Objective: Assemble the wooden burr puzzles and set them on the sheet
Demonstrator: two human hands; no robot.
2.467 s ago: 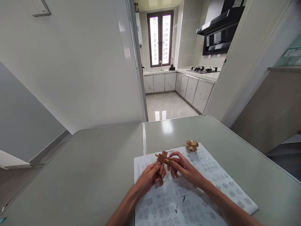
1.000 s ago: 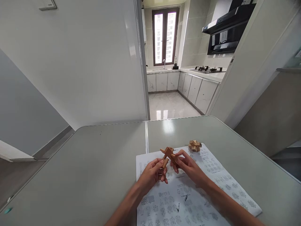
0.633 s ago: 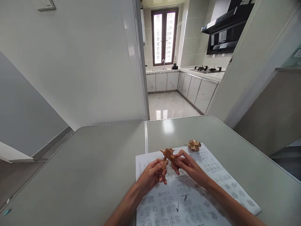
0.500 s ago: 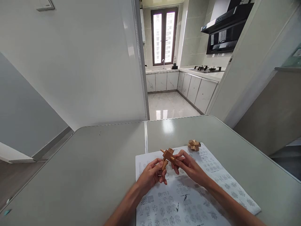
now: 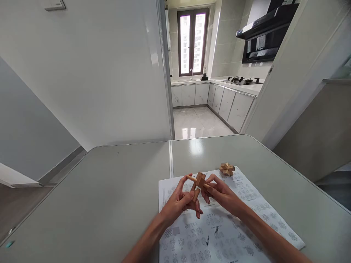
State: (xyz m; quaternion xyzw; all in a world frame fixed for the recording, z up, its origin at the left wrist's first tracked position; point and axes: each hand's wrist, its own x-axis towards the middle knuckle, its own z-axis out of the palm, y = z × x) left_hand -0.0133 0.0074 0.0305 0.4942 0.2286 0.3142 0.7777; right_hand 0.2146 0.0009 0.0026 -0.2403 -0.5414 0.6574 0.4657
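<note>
Both hands hold a small brown wooden interlocking puzzle [image 5: 201, 181] above a printed sheet. A thin wooden rod passes through its block and sticks out on both sides. My left hand [image 5: 181, 201] has its thumb on the lower piece and its index finger at the rod's left end. My right hand [image 5: 218, 191] pinches the right side, by the rod's other end. Some fingertips are hidden behind the wood. Beyond my right hand, a second wooden burr puzzle [image 5: 227, 169] rests at the sheet's far edge.
The printed sheet [image 5: 192, 237] with rows of puzzle diagrams lies under my hands on a grey-green table [image 5: 109, 204]. A seam [image 5: 170, 160] runs across the tabletop. Past the table's far edge, a doorway opens onto a kitchen with a gas stove [image 5: 242, 80].
My left index finger has stretched up to the rod's left end. The held puzzle has turned slightly and shifted a little to the right. The second puzzle stays in place.
</note>
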